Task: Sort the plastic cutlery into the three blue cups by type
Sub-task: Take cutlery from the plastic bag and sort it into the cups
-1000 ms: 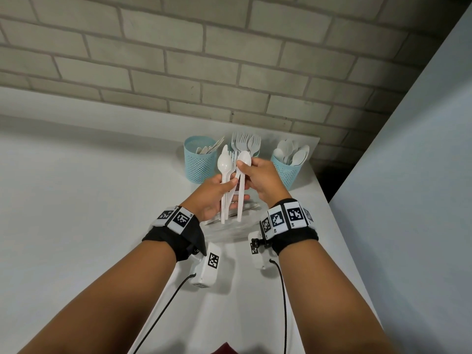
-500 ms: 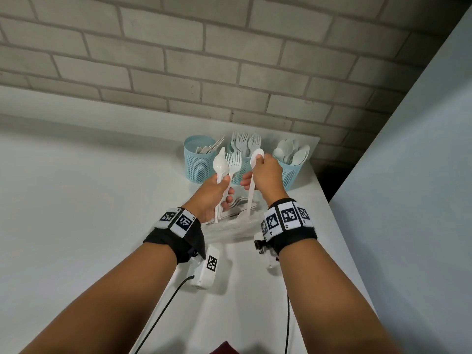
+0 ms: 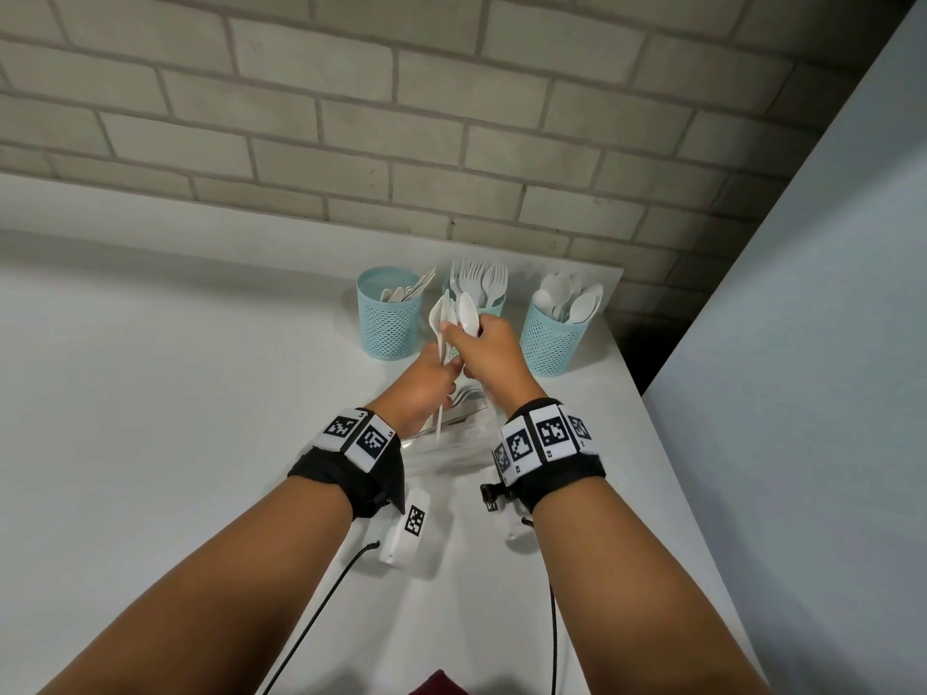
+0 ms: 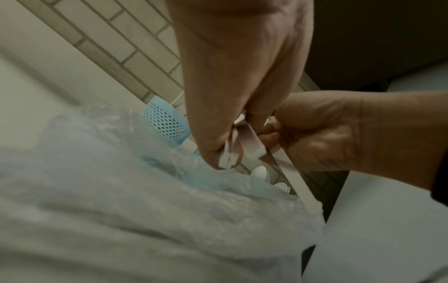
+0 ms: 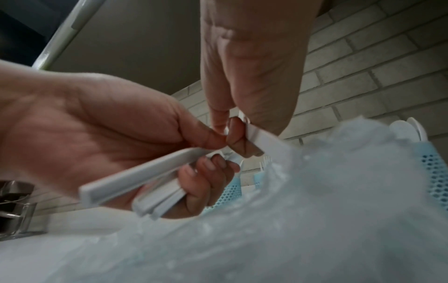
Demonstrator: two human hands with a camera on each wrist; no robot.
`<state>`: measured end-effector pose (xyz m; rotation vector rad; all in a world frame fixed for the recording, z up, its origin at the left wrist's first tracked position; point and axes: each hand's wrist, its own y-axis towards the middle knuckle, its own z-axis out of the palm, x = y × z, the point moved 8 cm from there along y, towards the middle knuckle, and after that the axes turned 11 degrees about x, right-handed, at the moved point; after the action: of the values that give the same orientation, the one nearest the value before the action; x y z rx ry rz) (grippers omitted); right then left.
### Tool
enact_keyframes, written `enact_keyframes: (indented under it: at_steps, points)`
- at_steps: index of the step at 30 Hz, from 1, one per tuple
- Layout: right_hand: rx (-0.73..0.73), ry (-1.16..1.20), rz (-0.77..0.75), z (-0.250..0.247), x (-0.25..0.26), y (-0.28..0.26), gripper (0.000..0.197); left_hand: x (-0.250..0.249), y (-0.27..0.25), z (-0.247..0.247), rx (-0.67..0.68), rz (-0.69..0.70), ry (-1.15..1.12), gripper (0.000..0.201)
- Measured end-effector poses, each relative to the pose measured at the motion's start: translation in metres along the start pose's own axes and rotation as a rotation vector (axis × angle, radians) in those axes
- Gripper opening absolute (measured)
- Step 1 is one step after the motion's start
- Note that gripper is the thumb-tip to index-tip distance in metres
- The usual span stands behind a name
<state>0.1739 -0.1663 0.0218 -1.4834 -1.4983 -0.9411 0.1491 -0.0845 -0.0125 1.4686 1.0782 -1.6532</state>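
Observation:
Three blue mesh cups stand at the back of the white table. The left cup [image 3: 389, 321] holds knives, the middle cup [image 3: 494, 309] forks, and the right cup [image 3: 549, 338] spoons. My left hand [image 3: 435, 376] grips a bundle of white cutlery [image 3: 440, 318] upright by its handles [image 5: 145, 181], in front of the middle cup. My right hand [image 3: 484, 346] is pressed against it and pinches a white spoon [image 3: 467, 313]. That spoon's handle [image 4: 300, 189] slants down below the hand. The middle cup is mostly hidden behind both hands.
A crumpled clear plastic bag [image 3: 451, 451] with more cutlery lies on the table under my wrists. A brick wall rises behind the cups. The table's right edge [image 3: 633, 393] runs close to the right cup, beside a pale panel. A metal fixture [image 5: 14, 201] shows at far left.
Half a second ago my right hand held the spoon apart, to the right of the bundle. It has since moved left, back against my left hand. The left hand has barely moved.

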Motion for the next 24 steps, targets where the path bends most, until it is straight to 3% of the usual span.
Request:
enact_keyframes:
  at_steps: [3,8,12,18,21,24]
  points:
    - [-0.039,0.025,0.0,-0.008,-0.001,-0.001,0.011,-0.005,-0.005,0.0,0.001,0.029,-0.063,0.039]
    - [-0.063,0.23,0.129,-0.017,-0.01,0.005,0.028,-0.016,-0.013,0.006,0.053,0.092,-0.112,0.028]
    - [-0.011,0.521,0.206,-0.017,-0.007,0.008,0.03,-0.002,-0.001,-0.008,-0.113,-0.009,-0.172,0.035]
    - [-0.014,0.851,0.294,-0.04,-0.018,0.015,0.012,0.0,0.004,-0.006,-0.138,-0.016,-0.283,0.035]
    - [-0.151,0.809,0.222,-0.078,-0.021,0.033,0.013,-0.005,0.005,-0.005,-0.143,-0.006,-0.311,0.032]
    - [-0.441,0.676,0.005,-0.13,-0.009,0.041,0.029,-0.008,0.005,-0.006,-0.147,0.005,-0.334,0.03]
